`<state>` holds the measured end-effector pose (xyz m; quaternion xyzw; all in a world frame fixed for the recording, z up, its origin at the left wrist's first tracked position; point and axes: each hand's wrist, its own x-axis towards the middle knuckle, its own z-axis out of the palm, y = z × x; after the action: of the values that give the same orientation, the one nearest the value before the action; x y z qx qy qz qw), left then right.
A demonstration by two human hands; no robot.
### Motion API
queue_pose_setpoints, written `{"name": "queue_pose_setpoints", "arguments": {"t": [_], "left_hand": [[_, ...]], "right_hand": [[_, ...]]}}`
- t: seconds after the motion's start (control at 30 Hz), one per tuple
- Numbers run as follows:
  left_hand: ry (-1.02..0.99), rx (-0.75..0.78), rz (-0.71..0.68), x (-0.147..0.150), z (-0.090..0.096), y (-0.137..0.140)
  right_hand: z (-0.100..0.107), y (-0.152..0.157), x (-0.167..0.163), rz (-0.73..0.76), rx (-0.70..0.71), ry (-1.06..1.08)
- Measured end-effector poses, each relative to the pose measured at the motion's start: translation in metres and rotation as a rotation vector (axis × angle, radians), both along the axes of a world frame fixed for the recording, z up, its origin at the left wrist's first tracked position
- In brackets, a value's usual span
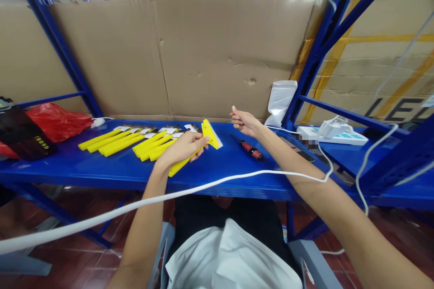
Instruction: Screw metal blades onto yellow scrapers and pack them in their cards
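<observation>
My left hand [187, 146] is closed around the handle of a yellow scraper [210, 134], its wide head with a pale blade edge tilted up to the right. My right hand [244, 121] is raised above the blue bench, thumb and fingertips pinched together; whatever tiny thing they hold is too small to name. Just below it lies a red and black screwdriver [251, 149], its tip pointing to the back left. Left of my left hand, several more yellow scrapers [122, 143] lie side by side, handles toward me and heads toward the cardboard.
A cardboard wall [220, 58] closes off the back of the blue bench [217, 185]. A white cable [203, 186] crosses in front of both forearms. On the right stand a power strip [349, 136] and a white packet [282, 99]; a red bag [61, 119] and black container [25, 131] are left.
</observation>
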<state>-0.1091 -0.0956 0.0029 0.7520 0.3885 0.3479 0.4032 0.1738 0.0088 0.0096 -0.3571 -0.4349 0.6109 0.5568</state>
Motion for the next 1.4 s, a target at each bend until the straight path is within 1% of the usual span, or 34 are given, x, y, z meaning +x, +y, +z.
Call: {"name": "queue_pose_setpoints", "arguments": {"t": [0.07,0.23,0.33,0.43,0.6,0.73,0.8,0.87,0.97,1.1,1.17,1.3,1.4], "left_hand": [[-0.115,-0.078,-0.016,0.000,0.000,0.001],[-0.405,-0.268,0.048,0.004,0.000,-0.001],[-0.577,-0.352,0.020,0.014,0.000,-0.005],[-0.726,-0.432,-0.025,0.030,0.001,-0.010],[-0.883,-0.563,-0.015,0.056,0.003,-0.022],[-1.000,-0.665,-0.002,0.063,-0.005,-0.026],[-1.040,-0.710,0.006,0.066,-0.010,-0.024],[-1.055,-0.729,0.022,0.069,-0.015,-0.023],[-1.043,-0.716,0.033,0.073,-0.020,-0.023],[-1.032,-0.633,0.019,0.075,-0.026,-0.025],[-1.019,-0.614,0.013,0.075,-0.028,-0.025],[-1.004,-0.594,0.005,0.075,-0.030,-0.025],[-0.996,-0.583,0.009,0.076,-0.029,-0.026]], "right_hand": [[0.001,-0.001,-0.002,0.004,0.028,-0.042],[0.000,-0.003,-0.007,-0.017,0.112,-0.127],[-0.001,-0.006,-0.011,-0.031,0.179,-0.162],[0.001,-0.011,-0.018,-0.045,0.253,-0.188],[0.006,-0.017,-0.025,-0.065,0.358,-0.234],[0.009,-0.021,-0.026,-0.121,0.431,-0.282],[0.011,-0.025,-0.027,-0.126,0.472,-0.314],[0.014,-0.031,-0.027,-0.105,0.529,-0.362],[0.018,-0.038,-0.028,-0.040,0.589,-0.449],[0.018,-0.041,-0.026,0.091,0.575,-0.602],[0.018,-0.040,-0.025,0.152,0.583,-0.656],[0.016,-0.038,-0.025,0.225,0.620,-0.706],[0.014,-0.036,-0.027,0.248,0.603,-0.699]]}}
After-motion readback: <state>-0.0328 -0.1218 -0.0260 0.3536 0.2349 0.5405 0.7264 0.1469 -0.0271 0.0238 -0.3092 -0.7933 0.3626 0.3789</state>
